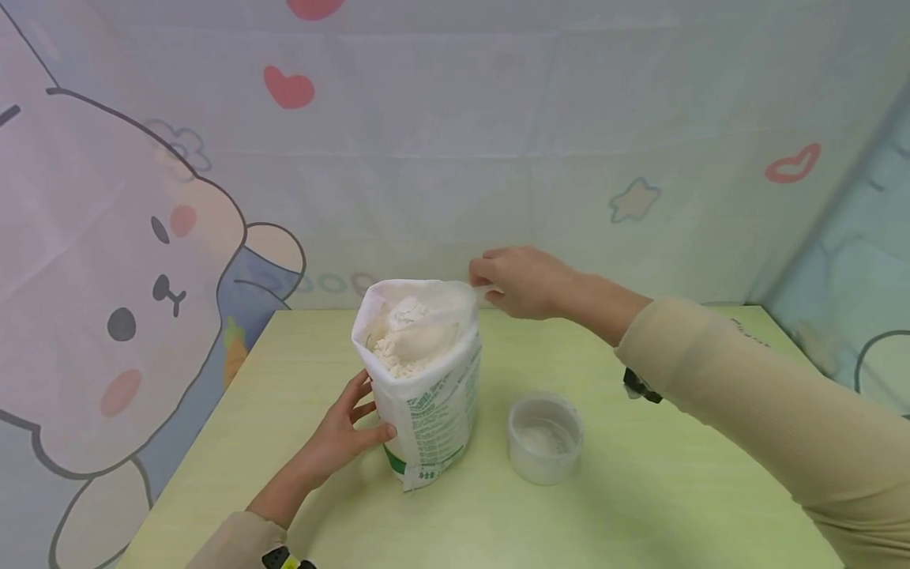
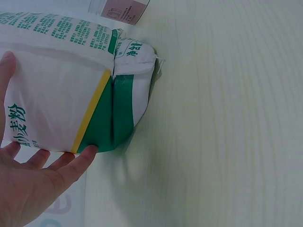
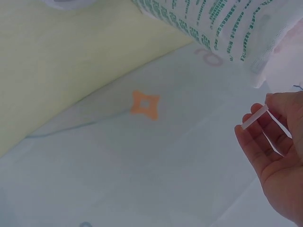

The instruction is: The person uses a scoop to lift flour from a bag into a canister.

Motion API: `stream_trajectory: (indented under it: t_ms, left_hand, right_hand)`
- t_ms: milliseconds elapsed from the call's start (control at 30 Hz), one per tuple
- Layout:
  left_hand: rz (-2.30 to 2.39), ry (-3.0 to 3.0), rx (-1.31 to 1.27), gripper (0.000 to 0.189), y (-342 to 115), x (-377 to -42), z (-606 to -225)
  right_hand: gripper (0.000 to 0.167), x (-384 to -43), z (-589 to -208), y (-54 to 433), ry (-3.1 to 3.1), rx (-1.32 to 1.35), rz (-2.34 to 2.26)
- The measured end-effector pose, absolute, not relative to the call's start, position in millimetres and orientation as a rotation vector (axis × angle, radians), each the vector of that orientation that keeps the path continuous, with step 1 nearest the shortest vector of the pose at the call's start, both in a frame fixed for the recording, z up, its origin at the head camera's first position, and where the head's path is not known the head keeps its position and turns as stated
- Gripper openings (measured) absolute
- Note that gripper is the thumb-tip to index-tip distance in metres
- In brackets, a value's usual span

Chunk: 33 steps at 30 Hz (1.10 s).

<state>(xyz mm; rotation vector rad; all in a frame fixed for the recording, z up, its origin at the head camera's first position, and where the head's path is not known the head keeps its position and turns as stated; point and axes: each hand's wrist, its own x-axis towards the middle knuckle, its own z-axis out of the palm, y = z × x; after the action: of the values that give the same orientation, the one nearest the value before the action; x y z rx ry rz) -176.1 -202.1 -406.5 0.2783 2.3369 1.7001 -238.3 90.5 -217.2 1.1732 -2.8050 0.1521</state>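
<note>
A white wheat flour bag (image 1: pixel 444 423) with green print stands upright, its top folded open, with pale flour (image 1: pixel 401 352) inside. My left hand (image 1: pixel 341 438) holds its left side, thumb on the front and fingers spread along the side, as the left wrist view shows of the left hand (image 2: pixel 42 182). My right hand (image 1: pixel 529 280) is beyond the bag's right rim and pinches the thin white handle (image 3: pixel 254 117) of a scoop. The scoop's translucent bowl (image 1: pixel 458 304) overlaps the bag's mouth. To the right of the bag stands a round translucent tub (image 1: pixel 543 466) with white powder at its bottom.
The pale green table (image 1: pixel 675 474) carries the bag and tub. A printed cloth (image 1: pixel 455 174) with hearts and a cartoon animal hangs right behind the table's far edge. A pink label (image 2: pixel 124 10) shows beside the bag in the left wrist view.
</note>
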Motion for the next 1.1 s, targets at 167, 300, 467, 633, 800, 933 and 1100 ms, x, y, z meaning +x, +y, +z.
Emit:
stream_trajectory:
  t_ms: [167, 300, 467, 633, 800, 933, 1100]
  left_hand:
    - [1.704, 2.334, 0.287, 0.091, -203, -178, -407]
    - [1.703, 2.335, 0.290, 0.091, -203, -177, -408]
    - [1.702, 2.334, 0.290, 0.092, -204, -177, -407]
    - [1.700, 2.336, 0.286, 0.091, -203, -177, -407]
    - [1.696, 2.337, 0.288, 0.092, -203, -178, -407]
    - [1.695, 2.337, 0.278, 0.092, -203, -178, -407]
    - [1.694, 2.336, 0.268, 0.092, -203, -179, -407]
  right_hand:
    - [0.014, -237, -215, 93, -2.802, 1.164, 0.152]
    - [0.014, -236, -214, 96, -2.802, 1.168, 0.156]
    - [0.014, -234, -211, 101, -2.794, 1.165, 0.159]
    - [0.012, -232, -207, 110, -2.769, 1.160, 0.136]
    - [0.011, -230, -204, 122, -2.773, 1.142, 0.131]
    - [0.011, -229, -203, 131, -2.779, 1.120, 0.123]
    - [0.012, -227, -203, 144, -2.794, 1.073, 0.102]
